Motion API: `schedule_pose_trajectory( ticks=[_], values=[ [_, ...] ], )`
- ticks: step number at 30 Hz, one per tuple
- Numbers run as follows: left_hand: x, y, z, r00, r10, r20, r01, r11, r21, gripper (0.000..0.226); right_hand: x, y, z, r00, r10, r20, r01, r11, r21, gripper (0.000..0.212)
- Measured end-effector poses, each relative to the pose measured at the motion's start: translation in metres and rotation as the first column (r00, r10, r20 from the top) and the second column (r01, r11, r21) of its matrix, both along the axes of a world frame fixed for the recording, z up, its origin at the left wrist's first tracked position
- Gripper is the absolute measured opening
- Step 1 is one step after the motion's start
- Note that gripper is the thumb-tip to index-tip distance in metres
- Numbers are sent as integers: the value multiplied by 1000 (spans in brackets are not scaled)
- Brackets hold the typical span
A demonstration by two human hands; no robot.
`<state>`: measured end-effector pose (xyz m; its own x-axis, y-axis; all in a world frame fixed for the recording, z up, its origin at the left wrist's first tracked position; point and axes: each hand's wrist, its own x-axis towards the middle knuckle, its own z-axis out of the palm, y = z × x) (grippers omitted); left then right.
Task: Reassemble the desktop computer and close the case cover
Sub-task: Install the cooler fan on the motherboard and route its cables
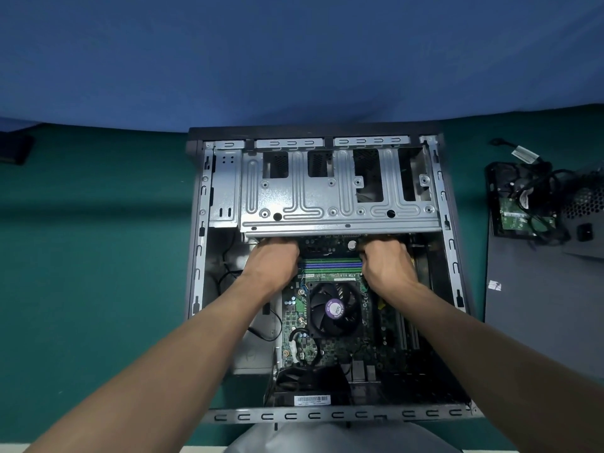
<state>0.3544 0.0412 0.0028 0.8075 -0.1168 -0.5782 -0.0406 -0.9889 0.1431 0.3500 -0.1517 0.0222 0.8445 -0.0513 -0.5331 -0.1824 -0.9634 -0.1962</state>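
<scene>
A teal-green surface [98, 256] runs across the view, and a plain blue backdrop [294, 60] rises behind its far edge. At the far left edge sits a small dark object [16, 148], too dim to identify. Toward the right edge a dark grey panel [529, 305] lies flat, and on its far end rest a drive [513, 214] with its green circuit side up, a tangle of black cables [539, 181] and a power supply [585, 204] cut off by the frame.

The case [198, 243] lies on its side in the middle of the surface, open side up, its far end close against the backdrop. A metal cage [327, 197] spans the far part of its interior. Nearer the person, the board [291, 322] shows, with a black fan [335, 310] at its centre and memory sticks [331, 266] just beyond the fan.

Both bare arms reach in from the near edge. The left hand [273, 259] and right hand [387, 259] sit at the cage's near rim, one at each end of the memory sticks. Their fingers are curled, and the tips are hidden under the cage rim. I cannot tell whether they grip the rim, a part below it or nothing.
</scene>
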Motion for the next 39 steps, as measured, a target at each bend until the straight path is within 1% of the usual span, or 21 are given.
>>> schedule_pose_trajectory(
  ticks=[2, 4, 8, 11, 13, 17, 21, 23, 25, 27, 28, 30, 32, 33, 36, 39],
  values=[
    [1, 2, -1, 1000, -7, -9, 7, 1000, -18, 16, 1, 0, 0, 1000, 4, -8, -4, 1000, 2, 23],
    [1, 4, -1, 1000, -12, -15, 12, 1000, -20, 13, 1, 1, 1, 1000, 9, -10, -9, 1000, 0, 23],
    [2, 2, -1, 999, -36, -21, 37, 999, 15, 16, 0, 3, 3, 1000, -12, -24, 11, 1000, -26, 25],
    [2, -2, 1, 998, -47, -35, 49, 998, 30, 18, 1, 4, 5, 999, 1, -38, -2, 999, -33, 28],
    [2, -4, 4, 998, -56, -38, 57, 997, 48, 18, 1, 5, 5, 999, 11, -40, -13, 999, -38, 26],
    [2, -10, 8, 995, -100, -11, 101, 994, 50, 21, 0, 5, 3, 997, 64, -41, -66, 996, -53, 25],
    [1, -10, 11, 995, -99, 8, 99, 993, 58, 19, 2, 4, 2, 993, 115, -21, -116, 991, -70, 24],
    [1, -10, 12, 997, -78, 9, 78, 996, 46, 18, 1, 5, 1, 994, 106, -28, -108, 990, -88, 25],
    [1, -9, 12, 1000, -20, -17, 20, 1000, 20, 15, -1, 8, 1, 996, 76, -36, -79, 993, -89, 25],
    [-1, -4, 8, 995, 90, -54, -93, 994, -52, 10, -1, 9, -2, 998, 39, -38, -42, 997, -71, 23],
    [-3, -3, 5, 985, 149, -85, -157, 983, -91, 17, -1, 9, -3, 999, 7, -40, -9, 999, -50, 22],
    [-6, -2, 1, 960, 253, -123, -270, 951, -150, 33, -2, 8, -6, 992, -116, -39, 118, 992, 36, 27],
    [-8, -4, -3, 918, 384, -103, -397, 897, -195, 37, -4, 7, -7, 961, -274, -36, 276, 951, 138, 29],
    [-10, -6, -5, 877, 470, -99, -480, 849, -221, 35, -5, 6, -8, 944, -327, -34, 328, 929, 170, 29],
    [-15, -12, -10, 709, 694, -127, -690, 645, -329, 31, -6, 6, -10, 918, -396, -23, 393, 899, 195, 26],
    [-17, -19, -7, 520, 835, -179, -818, 427, -384, 26, -4, 7, -12, 855, -519, -5, 508, 835, 210, 25]
  ],
)
